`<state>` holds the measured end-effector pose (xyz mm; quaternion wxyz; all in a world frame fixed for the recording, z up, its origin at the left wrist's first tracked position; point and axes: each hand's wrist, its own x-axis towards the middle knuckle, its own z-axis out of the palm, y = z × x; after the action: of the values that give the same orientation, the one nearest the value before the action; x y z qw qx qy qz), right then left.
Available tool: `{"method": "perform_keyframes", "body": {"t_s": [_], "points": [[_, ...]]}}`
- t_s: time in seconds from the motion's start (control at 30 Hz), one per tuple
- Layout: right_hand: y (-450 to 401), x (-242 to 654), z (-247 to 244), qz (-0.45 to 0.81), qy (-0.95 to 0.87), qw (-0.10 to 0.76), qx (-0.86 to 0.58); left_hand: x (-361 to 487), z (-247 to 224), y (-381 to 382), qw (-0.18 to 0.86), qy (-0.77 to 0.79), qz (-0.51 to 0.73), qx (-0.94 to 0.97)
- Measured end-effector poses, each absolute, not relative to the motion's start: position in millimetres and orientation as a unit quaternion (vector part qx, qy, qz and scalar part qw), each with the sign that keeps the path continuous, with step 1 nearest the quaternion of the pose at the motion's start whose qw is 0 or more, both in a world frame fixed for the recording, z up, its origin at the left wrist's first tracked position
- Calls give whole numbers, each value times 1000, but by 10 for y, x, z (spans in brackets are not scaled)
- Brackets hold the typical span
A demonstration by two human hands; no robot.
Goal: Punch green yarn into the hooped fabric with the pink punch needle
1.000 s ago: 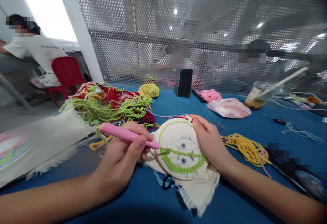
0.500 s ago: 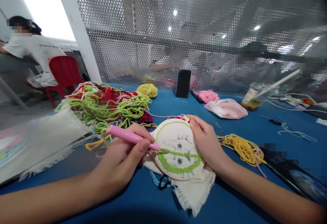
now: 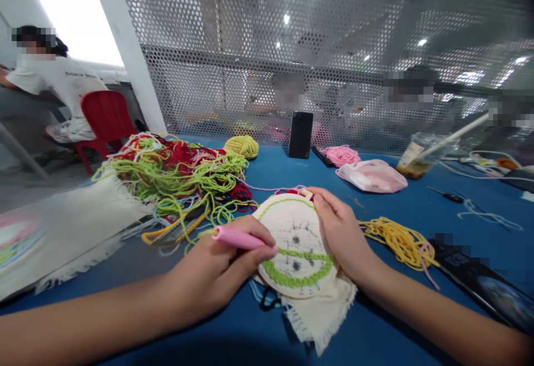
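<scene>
My left hand [image 3: 233, 266] is closed round a pink punch needle [image 3: 240, 238], its tip hidden by the fingers at the left side of the hoop. Green yarn trails from the needle's back end toward the tangled pile. My right hand [image 3: 342, 230] grips the upper right rim of an embroidery hoop [image 3: 298, 218] stretched with white cloth. On the cloth are a thin green outline along the top, a green line across the middle, a thick green band below and dark drawn marks. A frayed cloth corner [image 3: 321, 318] hangs under the hoop.
A tangled yarn pile [image 3: 179, 166] and a yellow-handled cutter [image 3: 179, 230] lie left. Yellow yarn [image 3: 392, 241] and a dark phone [image 3: 479, 282] lie right. Behind are an upright phone [image 3: 301, 135], a plastic bag [image 3: 371, 176] and a cup [image 3: 415, 157]. A person sits far left.
My left hand has moved right and slightly down with the punch needle, covering its tip and part of the hoop's left edge. My right hand keeps its grip on the hoop.
</scene>
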<state>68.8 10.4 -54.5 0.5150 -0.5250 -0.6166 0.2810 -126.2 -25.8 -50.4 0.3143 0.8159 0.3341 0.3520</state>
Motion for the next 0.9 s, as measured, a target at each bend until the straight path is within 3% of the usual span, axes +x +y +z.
{"method": "perform_keyframes", "body": {"t_s": [0.33, 0.9], "points": [[121, 692, -592, 265, -630, 500, -532, -1369, -600, -270, 362, 308, 493, 729], [123, 689, -591, 270, -624, 501, -535, -1354, -584, -277, 350, 291, 459, 763]]}}
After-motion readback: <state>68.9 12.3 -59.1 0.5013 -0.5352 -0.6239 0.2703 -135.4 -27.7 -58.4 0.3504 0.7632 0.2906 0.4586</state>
